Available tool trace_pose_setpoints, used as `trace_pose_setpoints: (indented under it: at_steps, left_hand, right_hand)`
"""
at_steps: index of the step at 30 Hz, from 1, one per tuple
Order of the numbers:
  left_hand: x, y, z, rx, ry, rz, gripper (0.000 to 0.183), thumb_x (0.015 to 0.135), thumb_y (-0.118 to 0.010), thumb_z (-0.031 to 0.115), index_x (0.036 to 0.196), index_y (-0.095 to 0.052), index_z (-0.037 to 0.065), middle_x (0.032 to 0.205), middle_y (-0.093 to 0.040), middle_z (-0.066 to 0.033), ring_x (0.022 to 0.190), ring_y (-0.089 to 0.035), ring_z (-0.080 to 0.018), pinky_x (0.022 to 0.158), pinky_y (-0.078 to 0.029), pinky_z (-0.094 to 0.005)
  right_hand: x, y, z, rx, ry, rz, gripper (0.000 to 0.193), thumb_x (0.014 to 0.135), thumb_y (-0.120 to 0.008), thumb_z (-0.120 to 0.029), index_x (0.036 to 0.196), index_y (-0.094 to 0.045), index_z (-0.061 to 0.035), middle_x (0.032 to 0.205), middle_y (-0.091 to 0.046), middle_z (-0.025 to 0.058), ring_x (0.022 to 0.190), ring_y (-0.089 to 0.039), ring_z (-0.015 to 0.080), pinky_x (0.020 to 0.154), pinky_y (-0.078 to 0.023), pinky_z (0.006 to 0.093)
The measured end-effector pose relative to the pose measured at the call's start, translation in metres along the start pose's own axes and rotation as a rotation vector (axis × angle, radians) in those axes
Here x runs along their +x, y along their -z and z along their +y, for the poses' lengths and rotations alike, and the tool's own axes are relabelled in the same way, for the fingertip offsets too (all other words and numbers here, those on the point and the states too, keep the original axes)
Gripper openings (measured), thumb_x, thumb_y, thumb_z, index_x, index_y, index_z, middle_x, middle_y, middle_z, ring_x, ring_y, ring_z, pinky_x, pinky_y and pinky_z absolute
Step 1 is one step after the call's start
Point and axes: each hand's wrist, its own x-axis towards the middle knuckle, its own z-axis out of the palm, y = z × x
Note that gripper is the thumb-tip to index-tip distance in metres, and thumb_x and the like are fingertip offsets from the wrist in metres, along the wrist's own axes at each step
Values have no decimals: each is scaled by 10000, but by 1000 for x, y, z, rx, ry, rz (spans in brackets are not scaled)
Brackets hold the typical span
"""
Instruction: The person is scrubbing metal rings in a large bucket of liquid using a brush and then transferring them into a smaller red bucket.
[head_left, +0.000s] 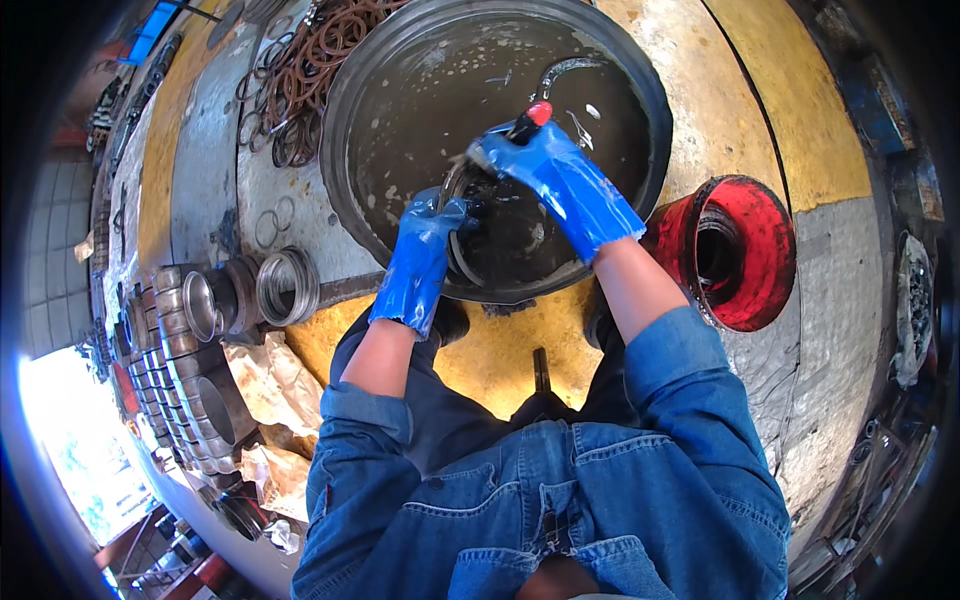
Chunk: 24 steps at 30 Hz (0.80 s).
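Both of my hands wear long blue rubber gloves and work over a wide round metal basin (338,165) of murky dark liquid. My left hand (425,232) is closed around a metal ring (456,190), held tilted at the basin's near side. In my right hand (545,165) is a tool with a black handle (523,128) and a red end; its working end points toward the ring and is mostly hidden by the glove, so its kind is unclear. Beyond it, a curved metal piece (570,66) breaks the liquid's surface.
A red-lined bucket (768,255) stands right of the basin with dark rings inside. Brown rings (325,62) lie heaped at the far left. Stacked metal rings (288,287) and cylindrical metal sleeves (178,325) stand at left, beside crumpled brown paper (272,382).
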Motion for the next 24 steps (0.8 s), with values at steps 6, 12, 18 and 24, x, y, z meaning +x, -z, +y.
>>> trace_pose_setpoints:
  at_steps: [6, 12, 18, 24]
  left_hand:
    - [-3, -17, 23, -110, 195, -68, 273, 960, -645, 175, 1173, -666, 5, 993, -734, -111, 742, -627, -142, 713, -526, -272]
    - [2, -35, 28, -223, 111, -255, 300, 981, -654, 246, 1175, -673, 18, 946, -732, -95, 690, -582, -111, 680, -499, -243]
    - [16, -44, -3, -50, -130, -246, 433, 1023, -595, 298, 1339, -556, 4, 1112, -710, -149, 845, -675, -238, 805, -580, -363]
    - [11, -11, 10, -297, 207, -53, 419, 1032, -554, 341, 1256, -585, -12, 1028, -719, -184, 824, -691, -235, 732, -583, -327]
  right_hand:
    - [17, 34, 69, 31, -337, 309, 347, 839, -693, -323, 941, -730, 7, 828, -727, 142, 775, -695, 212, 712, -521, 357]
    - [-24, 59, 27, 158, -262, 423, 364, 864, -679, -351, 926, -738, 2, 779, -702, 57, 707, -623, 143, 687, -485, 319]
    - [-25, 77, 39, 118, -245, 556, 381, 844, -685, -345, 967, -731, 12, 810, -697, 65, 718, -605, 151, 676, -474, 328]
    - [-29, 64, 15, 259, -193, 344, 346, 885, -716, -298, 1061, -734, -1, 911, -726, 73, 770, -651, 167, 731, -522, 311]
